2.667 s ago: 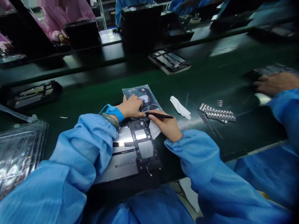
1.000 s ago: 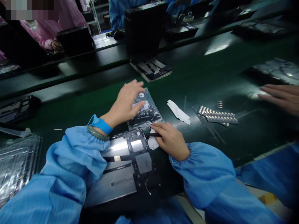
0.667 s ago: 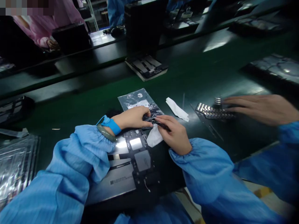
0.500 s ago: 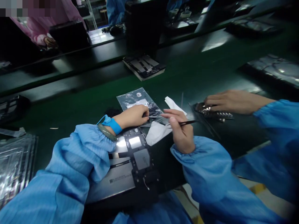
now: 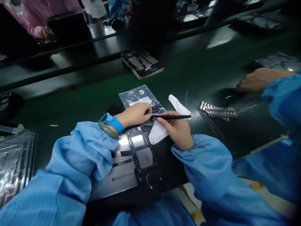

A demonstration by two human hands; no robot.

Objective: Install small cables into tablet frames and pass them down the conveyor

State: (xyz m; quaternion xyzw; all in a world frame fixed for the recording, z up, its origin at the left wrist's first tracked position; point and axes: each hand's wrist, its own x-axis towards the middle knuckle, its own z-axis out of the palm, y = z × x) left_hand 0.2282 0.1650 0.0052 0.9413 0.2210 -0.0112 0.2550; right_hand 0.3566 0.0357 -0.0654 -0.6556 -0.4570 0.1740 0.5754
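Note:
My left hand (image 5: pixel 137 113), with a blue strap at the wrist, has its fingers curled over the lower edge of a clear plastic bag (image 5: pixel 141 95). Whatever is between those fingers is too small to make out. My right hand (image 5: pixel 180 130) grips black tweezers (image 5: pixel 176 117), whose tip points left and meets the fingertips of my left hand. A white cloth (image 5: pixel 158 133) lies below the tweezers, by my right hand. Under my left forearm is an opened device (image 5: pixel 144 157) with grey panels and a short loose wire.
A stack of device parts (image 5: pixel 143 64) sits further back. Metallic strips (image 5: pixel 218 111) lie on the right, near a co-worker's hand (image 5: pixel 263 78). Clear trays (image 5: pixel 16 163) are at the left edge. Another white piece (image 5: pixel 180 105) lies behind my right hand.
My right hand has turned the tweezers and brought their tip to my left hand. The co-worker's hand has moved right, off the metallic strips, which now show fully.

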